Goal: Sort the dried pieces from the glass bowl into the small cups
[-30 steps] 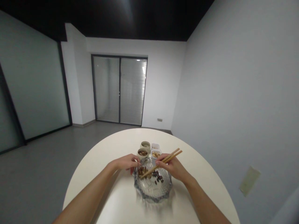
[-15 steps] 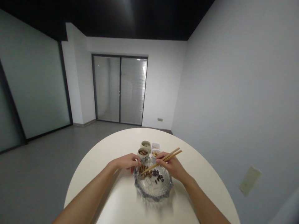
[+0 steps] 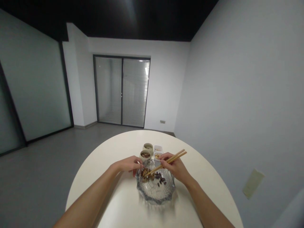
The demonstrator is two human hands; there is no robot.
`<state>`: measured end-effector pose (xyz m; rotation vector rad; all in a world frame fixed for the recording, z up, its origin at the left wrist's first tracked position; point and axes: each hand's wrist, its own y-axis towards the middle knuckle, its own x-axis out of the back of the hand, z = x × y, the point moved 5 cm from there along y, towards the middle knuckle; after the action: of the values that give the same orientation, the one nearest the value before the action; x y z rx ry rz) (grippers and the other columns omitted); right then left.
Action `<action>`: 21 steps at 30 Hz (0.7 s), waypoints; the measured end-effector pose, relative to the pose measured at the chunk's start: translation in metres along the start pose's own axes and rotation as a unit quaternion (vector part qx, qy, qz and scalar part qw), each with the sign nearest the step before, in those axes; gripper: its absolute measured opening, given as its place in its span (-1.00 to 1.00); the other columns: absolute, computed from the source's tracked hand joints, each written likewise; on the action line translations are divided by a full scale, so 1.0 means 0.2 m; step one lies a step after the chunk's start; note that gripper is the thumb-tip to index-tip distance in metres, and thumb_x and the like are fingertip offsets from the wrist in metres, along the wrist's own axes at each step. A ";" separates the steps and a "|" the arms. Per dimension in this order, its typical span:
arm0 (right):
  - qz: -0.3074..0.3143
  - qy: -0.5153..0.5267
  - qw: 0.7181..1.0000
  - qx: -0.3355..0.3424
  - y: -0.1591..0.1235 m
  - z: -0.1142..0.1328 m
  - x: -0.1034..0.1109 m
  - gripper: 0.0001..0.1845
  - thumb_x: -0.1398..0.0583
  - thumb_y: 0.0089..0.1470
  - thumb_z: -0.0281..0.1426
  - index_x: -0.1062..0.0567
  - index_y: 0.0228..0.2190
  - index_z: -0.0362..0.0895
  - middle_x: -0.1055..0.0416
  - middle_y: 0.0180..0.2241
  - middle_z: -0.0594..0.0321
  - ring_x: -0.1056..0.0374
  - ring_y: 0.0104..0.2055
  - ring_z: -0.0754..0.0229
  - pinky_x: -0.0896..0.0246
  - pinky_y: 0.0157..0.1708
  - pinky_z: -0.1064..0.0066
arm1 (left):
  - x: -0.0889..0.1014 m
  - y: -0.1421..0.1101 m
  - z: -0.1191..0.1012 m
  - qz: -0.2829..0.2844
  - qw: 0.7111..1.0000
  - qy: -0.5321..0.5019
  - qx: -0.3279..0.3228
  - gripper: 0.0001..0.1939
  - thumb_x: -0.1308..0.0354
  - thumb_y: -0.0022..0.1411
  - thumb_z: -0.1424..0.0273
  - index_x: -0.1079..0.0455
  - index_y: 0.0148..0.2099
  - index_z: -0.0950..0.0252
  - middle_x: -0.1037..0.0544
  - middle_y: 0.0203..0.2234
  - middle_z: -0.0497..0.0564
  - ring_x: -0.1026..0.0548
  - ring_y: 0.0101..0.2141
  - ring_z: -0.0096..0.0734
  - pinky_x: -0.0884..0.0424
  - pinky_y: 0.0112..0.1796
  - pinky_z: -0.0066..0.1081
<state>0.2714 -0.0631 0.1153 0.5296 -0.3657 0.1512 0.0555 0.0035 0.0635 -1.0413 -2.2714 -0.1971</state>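
Observation:
My right hand (image 3: 173,165) holds a pair of wooden chopsticks (image 3: 177,156), their tips down among brown dried pieces (image 3: 145,173) in a scalloped clear glass bowl (image 3: 155,200). Several dark, bean-like pieces (image 3: 162,180) lie to the right of the brown ones in that bowl. At the upper left rim, my left hand (image 3: 130,164) grips the bowl with bent fingers. Whether the chopstick tips pinch a piece is too small to tell.
Just behind the bowl stand a round cup (image 3: 142,158) with brown pieces inside and another greenish cup (image 3: 148,149). Beside them are two small white containers, the nearer container (image 3: 155,158) holding pale yellowish pieces. All stand on a round white table (image 3: 114,202).
My right hand and the chopsticks have shifted slightly to the right, and the tips have moved a little up among the brown pieces. My left hand stays at the rim.

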 end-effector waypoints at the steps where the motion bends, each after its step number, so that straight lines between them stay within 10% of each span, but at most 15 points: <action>1: 0.002 -0.004 1.000 -0.002 0.00 0.00 0.00 -0.68 -0.28 0.10 -0.12 -0.55 -0.28 -0.13 -0.43 -0.45 0.25 -0.34 -0.45 0.22 -0.28 -0.46 0.41 | 0.00 0.00 0.00 0.000 1.000 -0.001 0.000 -0.59 -0.10 0.17 0.05 -0.43 -0.23 0.32 -0.40 -0.66 -0.11 -0.35 -0.64 -0.47 -0.14 -0.60 -0.50; 21: -0.003 -0.019 1.000 0.005 0.00 -0.01 -0.02 -0.71 -0.28 0.10 -0.13 -0.55 -0.30 -0.10 -0.47 -0.40 0.23 -0.38 -0.40 0.18 -0.33 -0.40 0.37 | 0.00 0.00 0.00 0.001 1.000 0.003 0.002 -0.57 -0.10 0.16 0.04 -0.43 -0.18 0.32 -0.42 -0.65 -0.10 -0.38 -0.62 -0.45 -0.14 -0.60 -0.50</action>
<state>0.2686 -0.0623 0.1131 0.5446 -0.4003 0.1380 0.0554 0.0037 0.0632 -1.0398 -2.2655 -0.1952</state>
